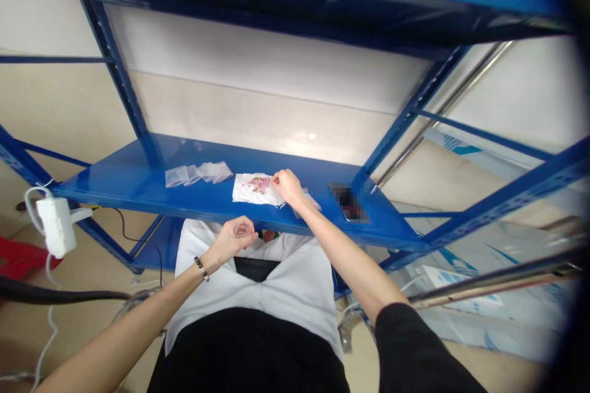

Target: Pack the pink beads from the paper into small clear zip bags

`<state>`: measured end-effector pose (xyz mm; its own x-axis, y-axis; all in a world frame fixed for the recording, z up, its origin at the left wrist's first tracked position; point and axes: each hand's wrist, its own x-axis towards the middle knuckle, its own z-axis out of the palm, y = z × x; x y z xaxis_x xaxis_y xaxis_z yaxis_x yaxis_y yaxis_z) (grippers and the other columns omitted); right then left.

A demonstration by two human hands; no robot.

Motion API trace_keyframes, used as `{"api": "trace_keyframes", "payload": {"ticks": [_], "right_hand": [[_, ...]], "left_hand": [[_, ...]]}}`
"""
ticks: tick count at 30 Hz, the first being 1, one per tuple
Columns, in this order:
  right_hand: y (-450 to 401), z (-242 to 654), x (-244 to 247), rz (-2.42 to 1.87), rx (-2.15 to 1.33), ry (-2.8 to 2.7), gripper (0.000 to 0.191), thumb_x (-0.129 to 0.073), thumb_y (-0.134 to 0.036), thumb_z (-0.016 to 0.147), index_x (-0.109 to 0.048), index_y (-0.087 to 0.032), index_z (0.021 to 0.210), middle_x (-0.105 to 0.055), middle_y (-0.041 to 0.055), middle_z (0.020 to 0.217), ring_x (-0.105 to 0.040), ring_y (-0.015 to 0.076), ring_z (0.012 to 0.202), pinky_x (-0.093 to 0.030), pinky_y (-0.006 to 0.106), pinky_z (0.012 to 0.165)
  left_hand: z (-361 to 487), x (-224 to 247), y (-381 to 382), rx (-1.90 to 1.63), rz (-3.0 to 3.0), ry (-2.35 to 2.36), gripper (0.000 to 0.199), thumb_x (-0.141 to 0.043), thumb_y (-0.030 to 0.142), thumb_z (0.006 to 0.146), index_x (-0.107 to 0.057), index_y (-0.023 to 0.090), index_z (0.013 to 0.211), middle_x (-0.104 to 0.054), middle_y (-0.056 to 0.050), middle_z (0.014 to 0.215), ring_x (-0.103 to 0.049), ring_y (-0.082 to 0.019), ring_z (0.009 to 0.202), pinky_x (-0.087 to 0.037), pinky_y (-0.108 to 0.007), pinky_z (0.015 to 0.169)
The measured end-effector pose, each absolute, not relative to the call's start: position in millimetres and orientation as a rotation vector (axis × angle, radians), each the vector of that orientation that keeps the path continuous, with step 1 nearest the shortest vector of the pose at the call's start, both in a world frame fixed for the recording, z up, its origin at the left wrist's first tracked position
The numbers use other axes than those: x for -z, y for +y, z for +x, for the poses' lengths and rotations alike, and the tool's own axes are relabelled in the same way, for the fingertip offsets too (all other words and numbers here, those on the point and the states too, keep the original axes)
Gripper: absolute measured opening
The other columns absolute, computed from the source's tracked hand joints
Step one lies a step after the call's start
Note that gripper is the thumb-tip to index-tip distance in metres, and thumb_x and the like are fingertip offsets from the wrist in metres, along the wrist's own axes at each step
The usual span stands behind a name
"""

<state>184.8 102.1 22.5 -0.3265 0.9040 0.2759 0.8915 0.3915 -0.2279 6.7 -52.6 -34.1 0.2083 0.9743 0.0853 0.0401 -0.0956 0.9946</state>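
A small clear item (242, 230), seemingly a plastic bag, is held in the left hand (236, 237), which is raised in front of the shelf's near edge; the grip is curled narrowly around it. A dark beaded bracelet (201, 268) is worn on the left wrist. The right hand (286, 186) is placed over the right end of a white sheet (244, 195), its fingertips brought down beside a small heap of pink and brownish pieces (258, 184). That grip looks narrow, but whether a piece is held in it cannot be told.

The heap is gathered on the sheet, which is laid flat, slightly crumpled, near the front edge of a blue shelf (138, 187). To its left, a row of clear bags (200, 173) is spread, overlapping one another. Further clear packets (315, 198) are partly covered by the right wrist. A phone-like object (349, 204), its surface blurred, is set farther right. A white power strip (56, 227) is hung at the shelf's left front corner.
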Motion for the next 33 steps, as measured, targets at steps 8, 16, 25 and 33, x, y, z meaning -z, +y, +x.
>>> {"api": "trace_keyframes", "payload": {"ticks": [8,16,25,33], "right_hand": [[-3.4,160.5,-48.8,-0.814,-0.413,-2.378,0.009,-0.068,-0.023,0.086,-0.071,-0.018,0.079,-0.067,0.0027,0.080,-0.057,0.0175,0.084,-0.042,0.029,0.080],[-12.2,168.4,-27.4,-0.849,-0.459,-2.406,0.019,-0.062,-0.028,0.091,-0.076,-0.019,0.080,-0.067,0.0030,0.074,-0.057,0.0160,0.077,-0.040,0.025,0.070],[125.7,179.5,-11.6,-1.425,-0.288,-2.179,0.011,-0.067,-0.022,0.083,-0.078,-0.020,0.084,-0.076,0.0049,0.088,-0.069,0.0186,0.079,-0.047,0.023,0.072],[112.9,169.1,2.1,-1.446,-0.223,-2.206,0.017,-0.060,-0.019,0.087,-0.076,-0.020,0.093,-0.075,0.0082,0.096,-0.066,0.0211,0.092,-0.045,0.027,0.085]], "left_hand": [[4.9,37.0,-44.0,-1.142,1.451,1.000,0.018,-0.069,0.026,0.073,-0.055,0.014,0.074,-0.053,0.002,0.068,-0.047,-0.009,0.059,-0.038,-0.021,0.056],[3.2,31.3,-58.1,-1.097,1.330,0.870,0.021,-0.073,0.029,0.075,-0.060,0.014,0.081,-0.056,0.002,0.069,-0.048,-0.009,0.057,-0.038,-0.022,0.057],[0.1,17.5,-47.3,-1.180,0.863,0.632,0.027,-0.072,0.034,0.081,-0.051,0.017,0.078,-0.047,0.004,0.063,-0.046,-0.009,0.055,-0.040,-0.023,0.055],[-3.5,14.2,-58.9,-1.107,0.920,0.604,0.024,-0.074,0.029,0.080,-0.053,0.017,0.081,-0.047,0.004,0.061,-0.046,-0.009,0.055,-0.041,-0.024,0.057]]}}
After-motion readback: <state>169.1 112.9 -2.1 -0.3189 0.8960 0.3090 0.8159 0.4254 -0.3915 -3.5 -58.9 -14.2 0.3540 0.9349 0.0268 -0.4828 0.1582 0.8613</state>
